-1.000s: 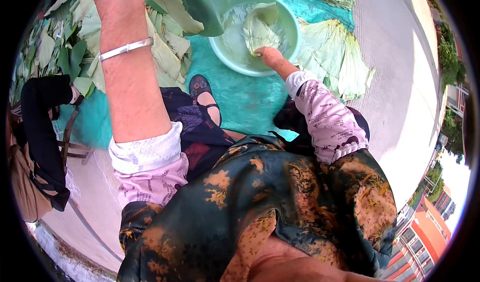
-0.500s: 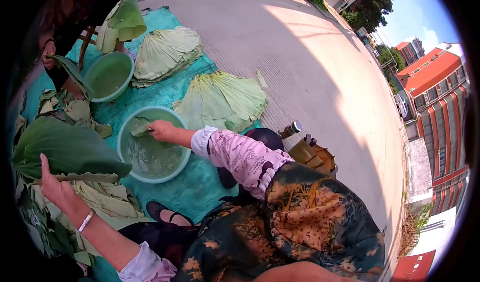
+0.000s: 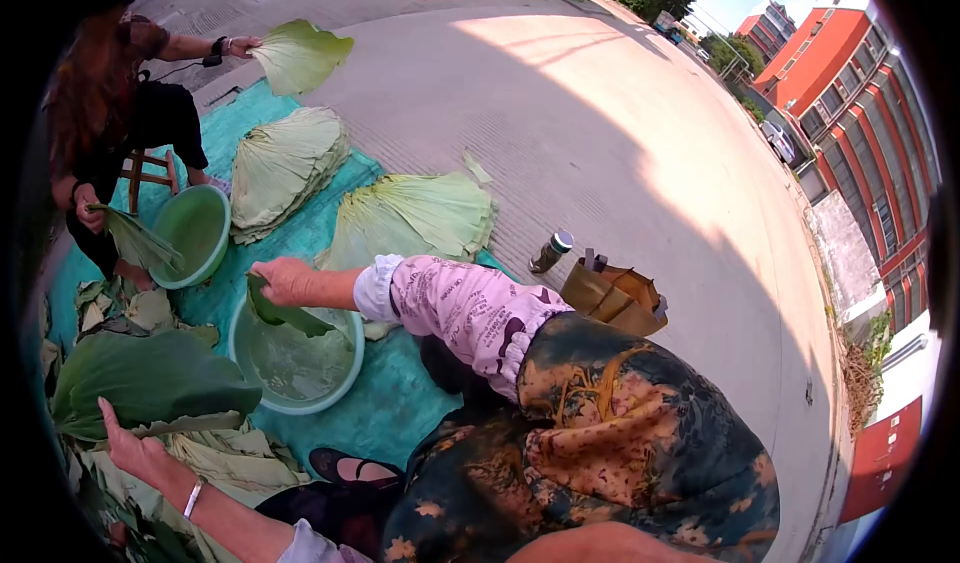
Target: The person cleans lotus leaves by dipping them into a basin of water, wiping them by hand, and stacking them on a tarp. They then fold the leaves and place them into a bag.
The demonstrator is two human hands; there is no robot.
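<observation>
Student: Leaf, folded and dark green [image 3: 290, 315]. Where does it sit, and what holds it?

Tutor: It hangs over the near basin [image 3: 345, 383], a pale green bowl with shallow water in it. The right hand [image 3: 283, 279] grips its upper end with the fingers closed around it. From this view one cannot tell whether the leaf's lower end touches the water.

Student: And the other hand?

Tutor: The left hand [image 3: 128, 448], with a bracelet [image 3: 193, 499] at the wrist, is at the lower left, well apart from the basin. It holds the lower edge of a large leaf [image 3: 150, 378], with the fingers stretched along that edge. The large leaf lies spread just beside the basin's left rim, above a heap of paler folded leaves [image 3: 230, 458].

Student: What carries all this?

Tutor: A teal tarp [image 3: 400, 413] spread on the pavement [image 3: 600, 143]. Beyond the near basin, two fanned stacks of flattened leaves rest on the tarp, one nearer [image 3: 415, 213] and one farther [image 3: 285, 163]. A second green basin [image 3: 195, 228] stands to their left.

Student: Who else appears?

Tutor: Another person [image 3: 110, 113], seated on a stool [image 3: 150, 173] at the upper left, holds out one leaf [image 3: 300, 55] and has another in the lower hand. To the right, off the tarp, a bottle [image 3: 550, 251] stands near a tan bag [image 3: 612, 298].
</observation>
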